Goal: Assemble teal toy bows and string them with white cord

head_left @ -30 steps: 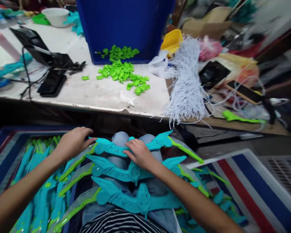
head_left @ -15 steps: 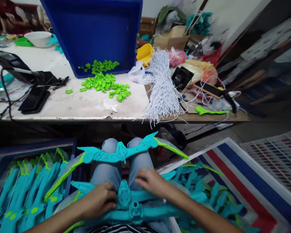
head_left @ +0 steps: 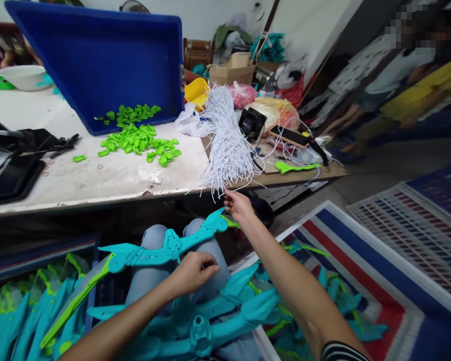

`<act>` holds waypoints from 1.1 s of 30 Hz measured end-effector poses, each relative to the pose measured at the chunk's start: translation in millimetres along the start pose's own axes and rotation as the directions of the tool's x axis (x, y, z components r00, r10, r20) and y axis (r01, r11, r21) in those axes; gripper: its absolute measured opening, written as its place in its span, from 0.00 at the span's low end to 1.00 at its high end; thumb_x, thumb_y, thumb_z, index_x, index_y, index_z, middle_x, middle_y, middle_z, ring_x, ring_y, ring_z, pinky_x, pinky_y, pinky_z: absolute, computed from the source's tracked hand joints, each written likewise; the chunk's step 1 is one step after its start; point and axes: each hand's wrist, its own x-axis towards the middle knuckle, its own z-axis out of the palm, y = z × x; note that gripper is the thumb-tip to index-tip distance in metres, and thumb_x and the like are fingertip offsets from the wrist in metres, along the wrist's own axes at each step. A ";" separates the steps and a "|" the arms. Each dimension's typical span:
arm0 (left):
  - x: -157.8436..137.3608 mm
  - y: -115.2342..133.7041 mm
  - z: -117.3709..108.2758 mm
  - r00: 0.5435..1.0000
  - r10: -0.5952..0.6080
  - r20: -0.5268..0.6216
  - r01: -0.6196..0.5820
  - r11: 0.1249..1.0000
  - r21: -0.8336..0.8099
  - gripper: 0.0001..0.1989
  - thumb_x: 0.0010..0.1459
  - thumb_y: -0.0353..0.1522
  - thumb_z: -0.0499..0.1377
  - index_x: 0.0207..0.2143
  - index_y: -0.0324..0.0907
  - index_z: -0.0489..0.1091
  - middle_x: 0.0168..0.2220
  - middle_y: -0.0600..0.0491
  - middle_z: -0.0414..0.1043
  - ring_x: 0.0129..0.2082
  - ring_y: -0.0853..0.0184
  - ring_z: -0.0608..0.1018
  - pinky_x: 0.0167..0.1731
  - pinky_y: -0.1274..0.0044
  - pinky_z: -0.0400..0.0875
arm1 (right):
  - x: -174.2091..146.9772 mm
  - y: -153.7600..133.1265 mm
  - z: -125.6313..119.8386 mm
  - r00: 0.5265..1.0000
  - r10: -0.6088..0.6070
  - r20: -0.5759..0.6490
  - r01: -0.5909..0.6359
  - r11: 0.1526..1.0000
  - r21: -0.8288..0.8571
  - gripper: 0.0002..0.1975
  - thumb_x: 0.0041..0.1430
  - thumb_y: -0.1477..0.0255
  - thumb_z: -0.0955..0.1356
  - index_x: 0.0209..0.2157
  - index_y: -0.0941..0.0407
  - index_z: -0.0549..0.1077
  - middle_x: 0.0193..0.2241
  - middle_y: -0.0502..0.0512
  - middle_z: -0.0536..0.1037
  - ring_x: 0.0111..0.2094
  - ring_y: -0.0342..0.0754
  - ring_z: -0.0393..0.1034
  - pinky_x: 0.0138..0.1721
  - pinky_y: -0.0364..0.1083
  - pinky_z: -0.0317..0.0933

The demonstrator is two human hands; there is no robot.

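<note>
Right grip (head_left: 239, 205), narrow, hold unclear, sits at the white cords (head_left: 228, 145)' near ends.

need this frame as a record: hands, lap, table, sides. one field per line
left hand: above the lap, nothing visibly held
right hand: fingertips at white cords' lower ends; grip unclear
lap: teal toy bows across jeans
table: tipped blue bin, lime-green plastic pieces inside and in front
left side: more bows, rowed
right side: striped-lined crate, teal parts inside
</note>
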 end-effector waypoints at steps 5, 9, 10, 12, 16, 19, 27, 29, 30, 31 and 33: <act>29.2 -0.3 15.7 0.998 -0.056 -0.004 0.054 0.978 -0.202 0.12 0.55 0.36 0.54 0.25 0.39 0.70 0.23 0.54 0.70 0.26 0.68 0.70 0.28 0.77 0.62 | -14.8 -6.1 -44.4 0.999 -0.026 0.032 0.024 0.999 0.040 0.09 0.50 0.73 0.72 0.23 0.57 0.67 0.20 0.48 0.74 0.17 0.37 0.65 0.16 0.36 0.57; 53.3 1.1 32.0 0.984 -0.157 0.081 0.175 0.931 -0.321 0.09 0.54 0.34 0.56 0.24 0.39 0.69 0.22 0.56 0.68 0.25 0.69 0.70 0.28 0.79 0.63 | -42.8 -8.2 -113.9 0.989 -0.123 0.083 0.127 0.991 -0.039 0.13 0.38 0.73 0.77 0.26 0.58 0.72 0.22 0.49 0.76 0.21 0.39 0.69 0.22 0.38 0.65; 60.7 1.9 38.8 0.974 -0.193 0.118 0.223 0.901 -0.372 0.07 0.54 0.33 0.57 0.25 0.40 0.69 0.22 0.56 0.69 0.24 0.70 0.70 0.27 0.79 0.63 | -51.7 -5.8 -130.9 0.986 -0.152 0.072 0.157 0.984 -0.081 0.15 0.35 0.71 0.78 0.27 0.58 0.73 0.22 0.49 0.76 0.21 0.41 0.69 0.23 0.40 0.66; 77.2 3.6 54.9 0.942 -0.271 0.198 0.335 0.793 -0.509 0.05 0.54 0.30 0.59 0.26 0.39 0.69 0.22 0.56 0.69 0.23 0.71 0.71 0.26 0.80 0.65 | -68.8 2.3 -159.8 0.979 -0.201 0.028 0.203 0.963 -0.178 0.19 0.32 0.67 0.79 0.27 0.59 0.74 0.20 0.50 0.75 0.21 0.43 0.70 0.23 0.42 0.67; 112.4 6.9 86.8 0.890 -0.326 0.320 0.456 0.607 -0.650 0.03 0.54 0.26 0.60 0.28 0.36 0.68 0.22 0.54 0.70 0.21 0.73 0.72 0.24 0.81 0.66 | -87.8 25.9 -192.8 0.953 -0.295 -0.071 0.255 0.904 -0.343 0.20 0.33 0.58 0.77 0.24 0.58 0.73 0.17 0.51 0.74 0.20 0.45 0.69 0.23 0.44 0.65; 132.2 8.4 102.7 0.881 -0.309 0.357 0.472 0.581 -0.663 0.03 0.56 0.27 0.60 0.29 0.35 0.69 0.22 0.53 0.70 0.20 0.73 0.72 0.24 0.81 0.67 | -83.4 41.6 -200.8 0.911 -0.402 -0.091 0.320 0.829 -0.459 0.20 0.37 0.54 0.75 0.24 0.57 0.73 0.18 0.51 0.74 0.20 0.44 0.67 0.22 0.43 0.62; 148.9 10.7 116.5 0.875 -0.272 0.400 0.483 0.520 -0.704 0.03 0.55 0.27 0.61 0.30 0.34 0.71 0.24 0.51 0.71 0.21 0.73 0.73 0.24 0.81 0.66 | -57.2 62.2 -205.7 0.847 -0.531 -0.020 0.419 0.690 -0.590 0.20 0.45 0.53 0.70 0.24 0.57 0.74 0.20 0.51 0.74 0.19 0.42 0.61 0.21 0.42 0.54; 149.9 10.8 117.9 0.874 -0.274 0.403 0.487 0.511 -0.708 0.02 0.56 0.25 0.60 0.30 0.34 0.71 0.24 0.51 0.71 0.21 0.73 0.73 0.23 0.81 0.66 | -55.2 63.9 -205.9 0.838 -0.545 -0.012 0.437 0.684 -0.584 0.19 0.46 0.54 0.70 0.25 0.57 0.74 0.21 0.52 0.75 0.20 0.43 0.62 0.22 0.42 0.56; 150.3 10.7 118.5 0.873 -0.274 0.404 0.488 0.509 -0.709 0.02 0.57 0.25 0.59 0.30 0.34 0.71 0.23 0.51 0.71 0.21 0.73 0.73 0.23 0.81 0.66 | -54.7 64.5 -205.7 0.834 -0.552 -0.007 0.446 0.680 -0.582 0.18 0.47 0.55 0.70 0.25 0.57 0.74 0.22 0.52 0.75 0.21 0.43 0.63 0.23 0.42 0.57; 150.6 10.6 119.2 0.873 -0.273 0.405 0.488 0.507 -0.711 0.02 0.57 0.25 0.58 0.31 0.34 0.71 0.23 0.51 0.71 0.21 0.73 0.73 0.24 0.81 0.66 | -54.5 65.0 -205.5 0.830 -0.558 0.001 0.455 0.674 -0.583 0.17 0.47 0.55 0.70 0.24 0.57 0.73 0.22 0.52 0.75 0.21 0.43 0.64 0.23 0.42 0.57; 151.3 10.1 120.6 0.874 -0.268 0.405 0.486 0.505 -0.713 0.02 0.57 0.25 0.59 0.30 0.34 0.71 0.24 0.51 0.72 0.21 0.73 0.73 0.24 0.81 0.66 | -54.7 65.8 -205.0 0.821 -0.571 0.023 0.472 0.653 -0.592 0.16 0.48 0.56 0.69 0.24 0.57 0.73 0.23 0.52 0.76 0.22 0.44 0.65 0.25 0.43 0.58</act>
